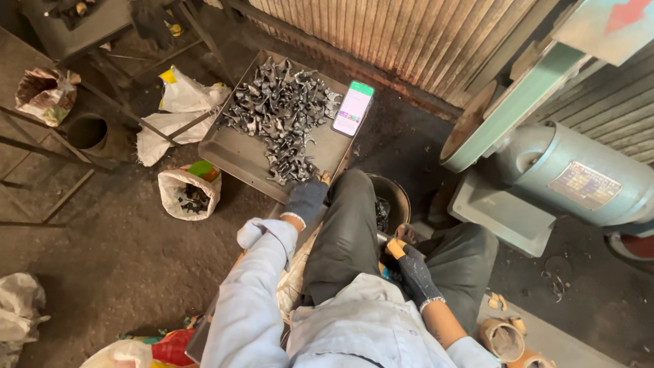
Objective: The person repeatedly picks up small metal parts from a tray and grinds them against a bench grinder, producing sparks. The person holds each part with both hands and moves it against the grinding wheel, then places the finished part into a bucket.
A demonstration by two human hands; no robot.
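Reaching to the near edge of the metal tray [231,153], the gloved left hand [305,199] rested on the pile of small dark metal parts [281,112]; whether its fingers were closed on a part could not be told. The pile covered the tray's middle and far side. A phone [353,108] with a lit screen lay at the tray's far right corner. The gloved right hand [411,267] sat by the right knee, fingers curled around a small yellowish piece [394,248]. A dark bucket [394,199] stood between the knees.
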